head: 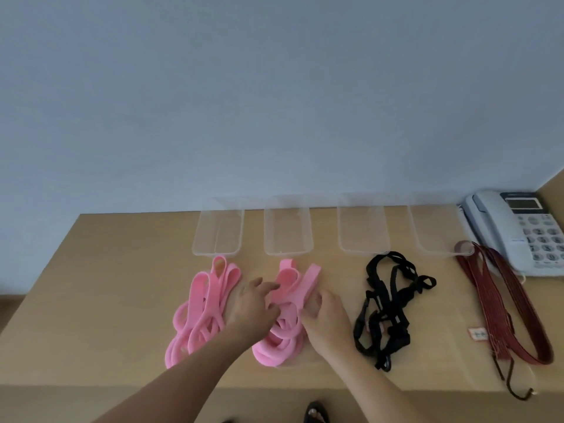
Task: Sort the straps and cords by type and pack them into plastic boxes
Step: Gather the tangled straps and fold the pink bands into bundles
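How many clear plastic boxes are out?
4, in a back row on the table: first box behind the left pink pile, second box behind the right pink pile, third box behind the black straps, fourth box next to the phone.

Person's body as seen from the head camera: the left hand point(253, 309) and right hand point(326, 319) are bare, as are both forearms. At the lower edge, one foot wears a dark open-toed sandal point(316, 414).
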Available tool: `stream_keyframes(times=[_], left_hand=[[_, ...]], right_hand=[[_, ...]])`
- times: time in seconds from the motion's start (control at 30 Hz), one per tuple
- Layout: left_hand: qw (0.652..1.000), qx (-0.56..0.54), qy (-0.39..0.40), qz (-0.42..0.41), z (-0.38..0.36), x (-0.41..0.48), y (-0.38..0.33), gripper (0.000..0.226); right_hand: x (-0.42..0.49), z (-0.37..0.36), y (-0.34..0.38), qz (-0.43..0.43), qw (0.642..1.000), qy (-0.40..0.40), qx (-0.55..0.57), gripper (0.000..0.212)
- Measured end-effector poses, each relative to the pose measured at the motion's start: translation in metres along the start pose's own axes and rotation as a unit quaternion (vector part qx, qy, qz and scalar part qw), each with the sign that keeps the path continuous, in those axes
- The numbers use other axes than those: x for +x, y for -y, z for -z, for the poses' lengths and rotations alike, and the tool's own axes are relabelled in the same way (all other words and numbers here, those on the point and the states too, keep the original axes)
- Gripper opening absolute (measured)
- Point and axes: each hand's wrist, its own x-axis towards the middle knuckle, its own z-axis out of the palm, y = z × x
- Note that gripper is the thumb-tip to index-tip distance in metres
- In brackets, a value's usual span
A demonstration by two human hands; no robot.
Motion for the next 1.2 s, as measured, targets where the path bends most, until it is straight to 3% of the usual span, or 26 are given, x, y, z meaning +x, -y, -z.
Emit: stream_keyframes(times=[0.1,0.2,0.37,0.47,0.53,0.6,0.73,0.83,0.9,1.03,1.2], left_hand=[[0.999,-0.002,-0.032,-0.026,-0.008,-0.017,0.01,0.048],[0.998,0.02,0.019,-0.053,-0.018,-0.035,0.014,0.052],[0.989,0.058,0.135,-0.035,-0.012,-0.039,0.007,0.068],[0.988,-0.027,0.148,-0.03,0.006,-0.044,0.0,0.057],[0.991,-0.051,0.117,-0.034,0.02,-0.054,0.004,0.05],[0.998,-0.013,0.055,-0.033,0.039,-0.069,0.017,0.057],[0.998,-0.052,-0.041,0.0,0.078,-0.124,0.062,0.061],[0.991,-0.074,-0.099,0.056,0.098,-0.201,0.121,0.062],[0.981,-0.087,-0.135,0.107,0.105,-0.264,0.168,0.063],[0.941,-0.136,-0.22,0.217,0.103,-0.4,0.253,0.062],[0.857,-0.199,-0.336,0.337,0.087,-0.552,0.322,0.06]], right_hand=[[-0.009,-0.002,-0.004,0.104,0.992,-0.031,-0.063,0.035],[-0.017,-0.005,-0.011,0.175,0.97,0.055,-0.157,0.041],[-0.019,-0.003,-0.012,0.161,0.948,0.125,-0.246,0.044],[-0.019,0.003,-0.005,0.135,0.939,0.162,-0.273,0.039],[-0.02,0.008,0.004,0.129,0.928,0.174,-0.304,0.034],[-0.024,0.011,0.02,0.141,0.926,0.151,-0.317,0.032],[-0.041,0.001,0.068,0.24,0.896,0.095,-0.362,0.038],[-0.079,-0.033,0.112,0.3,0.878,0.126,-0.35,0.032],[-0.123,-0.065,0.14,0.326,0.874,0.155,-0.324,0.041],[-0.23,-0.135,0.189,0.396,0.843,0.219,-0.29,0.054],[-0.358,-0.209,0.236,0.485,0.782,0.318,-0.228,0.059]])
